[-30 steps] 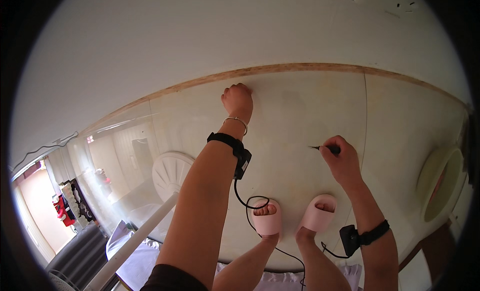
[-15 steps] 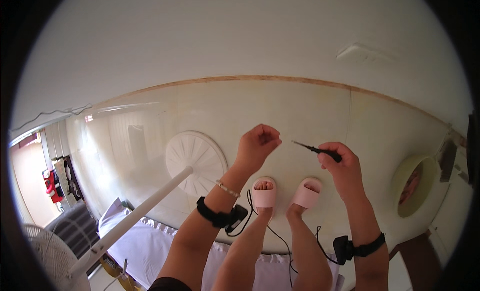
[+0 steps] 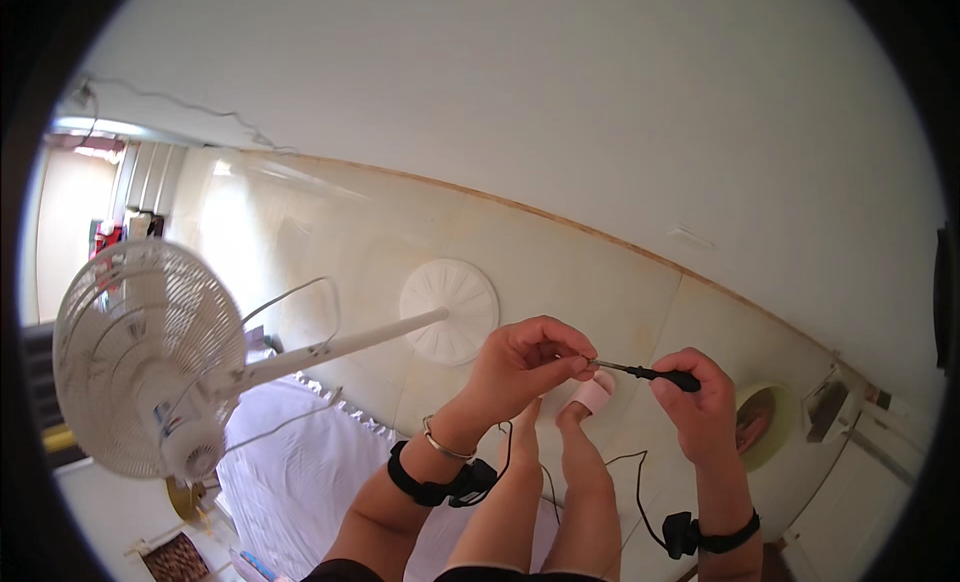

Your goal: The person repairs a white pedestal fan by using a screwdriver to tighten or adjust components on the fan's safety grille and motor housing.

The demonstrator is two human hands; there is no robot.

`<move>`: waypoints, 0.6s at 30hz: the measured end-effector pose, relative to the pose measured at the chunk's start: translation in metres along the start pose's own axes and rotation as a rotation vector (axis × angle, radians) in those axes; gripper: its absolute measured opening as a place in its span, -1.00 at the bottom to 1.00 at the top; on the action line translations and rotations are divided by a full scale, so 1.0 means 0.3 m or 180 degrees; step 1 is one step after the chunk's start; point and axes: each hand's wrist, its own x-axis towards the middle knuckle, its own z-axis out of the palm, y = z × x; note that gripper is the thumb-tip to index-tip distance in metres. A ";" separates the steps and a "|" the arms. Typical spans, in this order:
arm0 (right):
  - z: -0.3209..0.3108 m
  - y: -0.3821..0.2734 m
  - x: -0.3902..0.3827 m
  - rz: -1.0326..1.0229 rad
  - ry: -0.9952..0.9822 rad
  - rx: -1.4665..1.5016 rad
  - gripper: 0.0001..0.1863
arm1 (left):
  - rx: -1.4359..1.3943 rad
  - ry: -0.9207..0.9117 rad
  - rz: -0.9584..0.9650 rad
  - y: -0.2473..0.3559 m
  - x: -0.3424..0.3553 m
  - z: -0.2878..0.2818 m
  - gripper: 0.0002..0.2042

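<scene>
- The screwdriver is slim: a black handle with a thin metal shaft, lying level between both hands, above the person's legs.
- Right hand: grip wrapped tight round the black handle.
- Left hand: fingertips pressed together, pinching the shaft's tip.
- Pink slipper shows just below the tool.
- White fan stands to the left, its round base on the pale floor.
- White bed lies beneath the fan.

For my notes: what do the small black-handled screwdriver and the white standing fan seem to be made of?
Small black-handled screwdriver: thin grey shaft, probably metal; matte black handle, likely plastic. White standing fan: thin wire grille, perhaps painted metal; round ribbed base looks like moulded plastic.
</scene>
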 end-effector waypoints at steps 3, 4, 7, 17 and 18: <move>0.076 -0.158 -0.042 -0.0355 -0.0112 -0.0357 -0.88 | -0.0049 0.0197 0.0139 0.142 -0.097 0.039 -0.86; 0.104 -0.205 -0.054 -0.0464 -0.0147 -0.0453 -0.88 | -0.0051 0.0461 -0.0009 0.192 -0.129 0.057 -0.86; 0.188 -0.307 -0.084 -0.0730 -0.0367 -0.0622 -0.88 | -0.0065 0.0804 -0.0135 0.308 -0.218 0.080 -0.85; 0.528 -0.435 -0.205 -0.0989 -0.0733 -0.0729 -0.88 | -0.0078 0.1202 0.0193 0.521 -0.585 -0.023 -0.81; 0.567 -0.448 -0.225 -0.1027 -0.0719 -0.0759 -0.88 | -0.0045 0.1234 0.0226 0.535 -0.622 -0.040 -0.81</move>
